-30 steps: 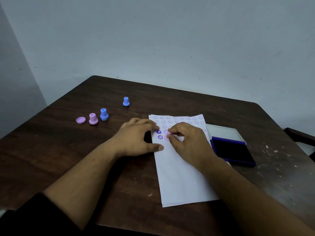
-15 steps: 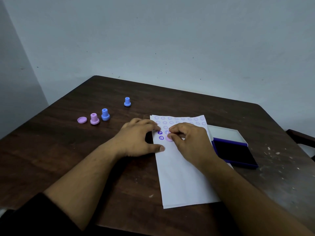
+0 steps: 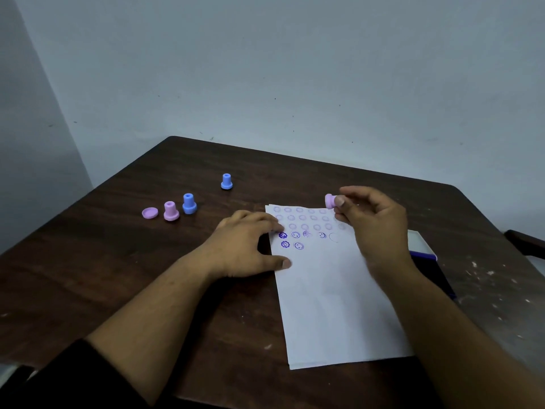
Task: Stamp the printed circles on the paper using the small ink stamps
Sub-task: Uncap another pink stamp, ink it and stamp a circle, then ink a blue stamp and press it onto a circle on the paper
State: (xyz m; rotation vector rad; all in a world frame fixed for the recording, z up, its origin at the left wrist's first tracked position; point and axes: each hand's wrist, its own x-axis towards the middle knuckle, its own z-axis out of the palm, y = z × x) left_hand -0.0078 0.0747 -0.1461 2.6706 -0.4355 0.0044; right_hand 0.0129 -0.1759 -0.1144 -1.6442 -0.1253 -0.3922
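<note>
The pink stamp [image 3: 329, 201], pressed on the paper [image 3: 330, 290] a moment ago, is now lifted just right of centre, pinched in the right hand [image 3: 371, 219]; a fresh smiley shows, so re-inking likely follows. The left hand [image 3: 247, 246] lies spread, flat on the paper's edge on the desk [image 3: 118, 261].

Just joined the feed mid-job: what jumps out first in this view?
The right hand holds a pink stamp lifted above the far edge of the white paper, while the left hand presses the sheet's left edge flat. A few dark purple stamped marks sit below rows of faint printed circles. Three spare stamps and a pink cap stand on the table to the left.
</note>
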